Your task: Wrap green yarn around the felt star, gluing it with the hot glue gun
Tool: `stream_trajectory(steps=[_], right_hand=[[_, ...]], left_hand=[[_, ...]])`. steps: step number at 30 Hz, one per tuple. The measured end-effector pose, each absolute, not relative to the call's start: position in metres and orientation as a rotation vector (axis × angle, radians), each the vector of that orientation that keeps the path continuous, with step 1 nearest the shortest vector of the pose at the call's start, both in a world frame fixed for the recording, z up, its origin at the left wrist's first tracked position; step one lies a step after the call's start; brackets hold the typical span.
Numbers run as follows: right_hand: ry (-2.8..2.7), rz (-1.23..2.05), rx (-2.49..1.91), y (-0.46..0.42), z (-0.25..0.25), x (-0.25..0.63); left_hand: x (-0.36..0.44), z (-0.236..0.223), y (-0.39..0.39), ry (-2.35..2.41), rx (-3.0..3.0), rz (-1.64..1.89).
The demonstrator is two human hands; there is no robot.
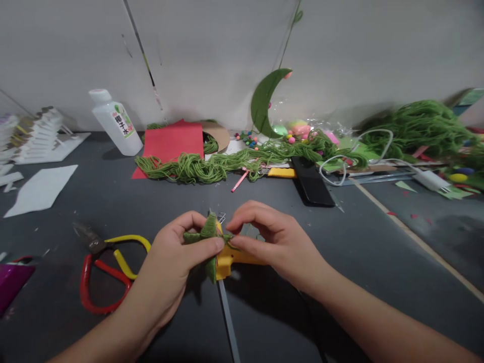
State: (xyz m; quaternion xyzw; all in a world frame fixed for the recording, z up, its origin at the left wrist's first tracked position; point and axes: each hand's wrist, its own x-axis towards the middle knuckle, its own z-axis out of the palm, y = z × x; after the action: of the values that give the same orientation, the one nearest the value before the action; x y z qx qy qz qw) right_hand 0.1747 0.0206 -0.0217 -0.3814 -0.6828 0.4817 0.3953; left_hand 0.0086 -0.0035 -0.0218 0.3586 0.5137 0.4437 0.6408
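Observation:
My left hand (177,252) is closed on a star shape wrapped in green yarn (208,227), thumb pressed on its front. Close by on the right, my right hand (272,239) has thumb and index finger drawn together at the star's right point, pinching what looks like green yarn; the fingertips partly hide it. Behind and below the star lies a yellow glue gun (226,262), partly covered by both hands, with a long pale glue stick (229,322) reaching toward me. Left of my left hand are scissors-like cutters (108,262) with one red and one yellow handle.
Along the wall lie green yarn (196,166), red paper (170,141), a black phone (312,181), a yellow cutter knife (282,173) and a white charger (431,179) with cable. A white bottle (117,123) stands back left. A green crescent (266,103) hangs at the wall.

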Motion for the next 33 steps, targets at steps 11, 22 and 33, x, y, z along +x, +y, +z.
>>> stream_trajectory(steps=[11,22,33], right_hand=[[-1.675,1.216,-0.832,0.017,-0.028,0.171],[-1.801,0.967,-1.059,0.012,-0.025,0.164],[-1.347,1.578,-1.064,0.01,-0.031,0.161]], left_hand=[[0.01,-0.019,-0.006,1.041,0.677,0.962],[0.008,-0.029,-0.007,1.345,1.051,1.005],[0.013,-0.028,-0.004,1.276,0.914,1.138]])
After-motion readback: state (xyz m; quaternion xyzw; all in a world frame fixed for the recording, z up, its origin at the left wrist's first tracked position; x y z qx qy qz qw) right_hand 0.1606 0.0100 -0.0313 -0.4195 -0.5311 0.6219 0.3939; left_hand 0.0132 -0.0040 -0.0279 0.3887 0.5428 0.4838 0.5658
